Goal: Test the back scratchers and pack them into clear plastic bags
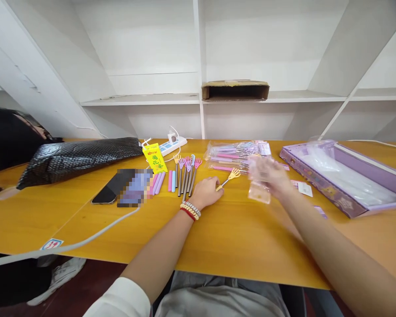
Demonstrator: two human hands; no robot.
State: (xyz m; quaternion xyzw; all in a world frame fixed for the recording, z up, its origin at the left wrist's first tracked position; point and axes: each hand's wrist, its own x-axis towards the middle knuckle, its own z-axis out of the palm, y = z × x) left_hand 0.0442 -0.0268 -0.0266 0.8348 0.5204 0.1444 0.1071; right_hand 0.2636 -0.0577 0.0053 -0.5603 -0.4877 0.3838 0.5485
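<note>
My left hand [208, 193], with bracelets at the wrist, is closed on a small back scratcher with a yellow claw head [234, 174] and a short yellow handle. Blurred by motion, my right hand [271, 176] grips a clear plastic bag [260, 193] that hangs below its fingers. Beyond both hands lies a pile of bagged back scratchers [232, 154] in pink, purple and other colours. Left of my left hand, several unbagged back scratchers [187, 174] with dark metal shafts lie side by side. Loose pink, purple and blue handle tubes [159, 182] rest beside them.
An open purple box [341, 207] holding clear plastic bags stands at the right, with small cards [305, 189] beside it. On the left are phones [105, 190], a yellow drink carton [155, 158], a power strip [175, 145], a black bubble-wrap package [82, 158] and a white cable [95, 237].
</note>
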